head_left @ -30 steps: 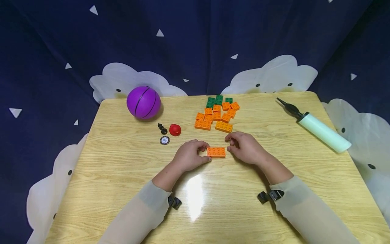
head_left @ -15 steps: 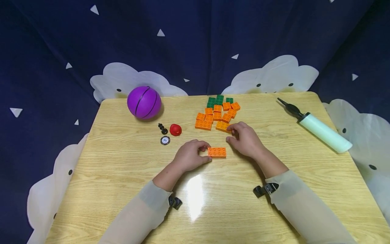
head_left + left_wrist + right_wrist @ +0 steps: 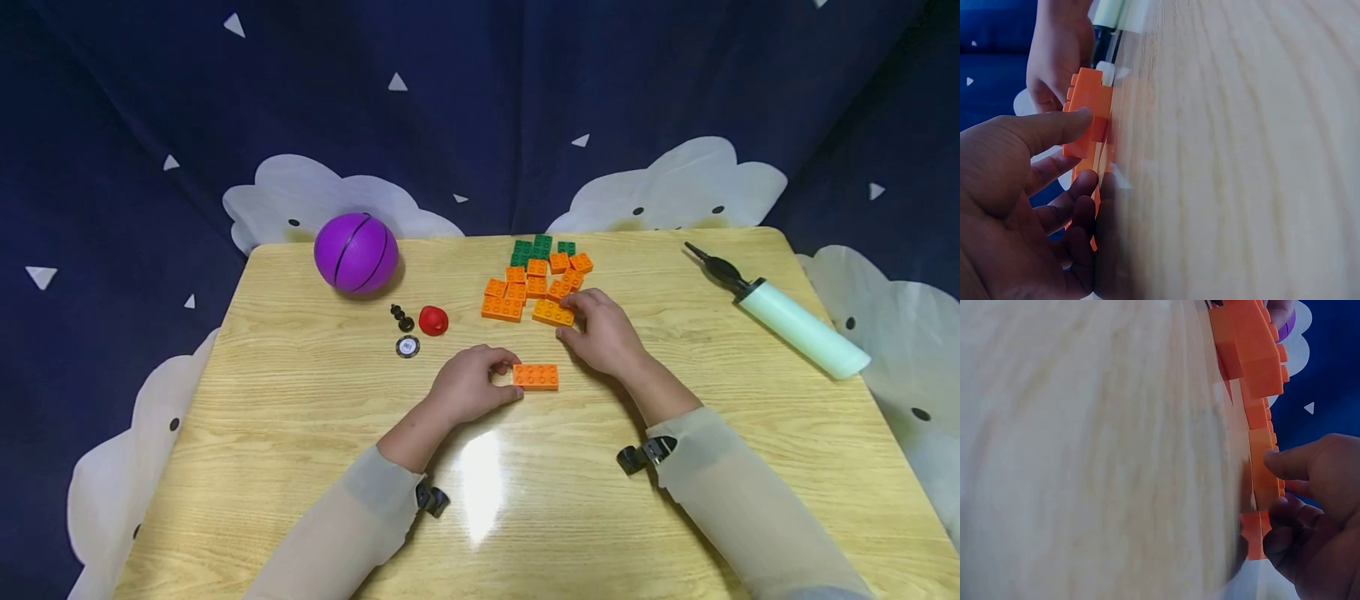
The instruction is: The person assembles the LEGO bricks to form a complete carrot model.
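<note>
My left hand (image 3: 467, 385) pinches the left end of an orange toy building brick (image 3: 536, 377), thumb on the near side and fingers at the far side. The left wrist view shows this brick (image 3: 1087, 94) as the upper layer of a stack, above a lower orange piece (image 3: 1102, 112). Farther back, my right hand (image 3: 606, 335) pinches a yellow-orange eight-stud brick (image 3: 553, 313) at its right end. In the right wrist view the thumb (image 3: 1288, 464) lies against that brick's side, and the brick (image 3: 1264, 472) sits low at the table.
Several loose orange bricks (image 3: 501, 308) and green bricks (image 3: 542, 247) cluster behind the hands. To the left are a purple ball (image 3: 356, 253), a black chess piece (image 3: 402, 319), a red toy hat (image 3: 433, 320) and a poker chip (image 3: 407, 347). A hand pump (image 3: 802, 325) lies right.
My right hand has moved forward from beside the front orange brick to the yellow-orange brick and taken hold of its right end. The left hand has stayed on its stack.
</note>
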The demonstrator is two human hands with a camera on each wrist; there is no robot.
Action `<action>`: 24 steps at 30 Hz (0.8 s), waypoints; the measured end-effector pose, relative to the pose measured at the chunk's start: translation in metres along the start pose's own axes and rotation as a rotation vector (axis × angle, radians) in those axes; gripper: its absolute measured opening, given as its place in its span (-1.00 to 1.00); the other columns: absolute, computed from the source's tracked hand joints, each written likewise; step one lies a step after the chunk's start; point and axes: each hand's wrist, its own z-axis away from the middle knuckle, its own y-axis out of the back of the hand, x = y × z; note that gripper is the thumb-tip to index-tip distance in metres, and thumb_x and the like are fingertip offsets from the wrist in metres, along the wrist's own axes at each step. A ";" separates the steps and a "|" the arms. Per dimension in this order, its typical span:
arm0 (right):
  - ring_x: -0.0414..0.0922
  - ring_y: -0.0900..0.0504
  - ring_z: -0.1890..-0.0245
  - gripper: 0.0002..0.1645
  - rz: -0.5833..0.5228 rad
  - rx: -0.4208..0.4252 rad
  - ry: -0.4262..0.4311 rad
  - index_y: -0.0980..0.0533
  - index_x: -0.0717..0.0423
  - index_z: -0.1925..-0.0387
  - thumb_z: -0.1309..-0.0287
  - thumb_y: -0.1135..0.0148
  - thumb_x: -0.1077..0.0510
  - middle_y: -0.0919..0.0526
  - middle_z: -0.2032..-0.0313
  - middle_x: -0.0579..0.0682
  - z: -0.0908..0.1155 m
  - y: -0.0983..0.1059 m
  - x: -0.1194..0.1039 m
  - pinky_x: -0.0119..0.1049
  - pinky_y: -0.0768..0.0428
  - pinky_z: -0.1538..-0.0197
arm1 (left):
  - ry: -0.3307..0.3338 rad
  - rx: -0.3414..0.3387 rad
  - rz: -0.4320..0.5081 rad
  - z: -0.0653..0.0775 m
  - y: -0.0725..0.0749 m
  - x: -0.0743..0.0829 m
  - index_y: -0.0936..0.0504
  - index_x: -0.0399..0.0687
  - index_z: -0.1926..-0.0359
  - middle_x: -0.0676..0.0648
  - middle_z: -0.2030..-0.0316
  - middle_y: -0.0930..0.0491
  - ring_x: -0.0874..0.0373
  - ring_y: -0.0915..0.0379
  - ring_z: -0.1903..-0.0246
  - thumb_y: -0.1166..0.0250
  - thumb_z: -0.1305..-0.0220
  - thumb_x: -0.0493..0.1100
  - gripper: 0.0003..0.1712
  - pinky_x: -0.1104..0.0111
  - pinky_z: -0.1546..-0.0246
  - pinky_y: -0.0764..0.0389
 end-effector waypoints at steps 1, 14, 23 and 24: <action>0.17 -0.52 -0.21 -0.45 0.006 -0.005 -0.004 -0.54 0.21 -0.24 -0.30 -0.42 0.09 -0.52 -0.24 0.18 -0.001 0.000 0.000 0.12 -0.46 -0.32 | 0.000 0.001 -0.001 0.000 0.000 0.000 -0.72 0.18 -0.10 0.12 0.20 -0.58 0.20 -0.48 0.21 -0.54 -0.19 0.12 -0.53 0.28 0.14 -0.53; 0.16 -0.55 -0.17 -0.49 0.029 -0.049 -0.041 -0.52 0.17 -0.28 -0.35 -0.35 0.14 -0.55 -0.25 0.20 -0.007 -0.003 0.001 0.11 -0.49 -0.29 | -0.002 0.000 -0.005 0.000 0.001 0.000 -0.72 0.19 -0.10 0.11 0.19 -0.59 0.20 -0.48 0.21 -0.53 -0.19 0.13 -0.53 0.26 0.15 -0.54; 0.09 -0.57 0.00 -0.53 0.007 -0.032 0.001 -0.55 0.11 -0.26 -0.36 -0.33 0.18 -0.59 -0.21 0.15 0.002 0.001 -0.003 0.05 -0.54 -0.16 | 0.001 -0.002 -0.013 0.000 0.001 0.000 -0.72 0.19 -0.11 0.11 0.19 -0.58 0.20 -0.47 0.21 -0.53 -0.19 0.14 -0.52 0.27 0.15 -0.54; 0.11 -0.57 -0.07 -0.54 0.004 -0.033 0.004 -0.56 0.10 -0.26 -0.36 -0.33 0.18 -0.58 -0.23 0.15 0.003 0.002 -0.004 0.08 -0.52 -0.22 | 0.002 -0.002 -0.014 0.000 0.000 0.000 -0.72 0.19 -0.11 0.12 0.19 -0.58 0.20 -0.47 0.22 -0.53 -0.19 0.14 -0.52 0.27 0.15 -0.53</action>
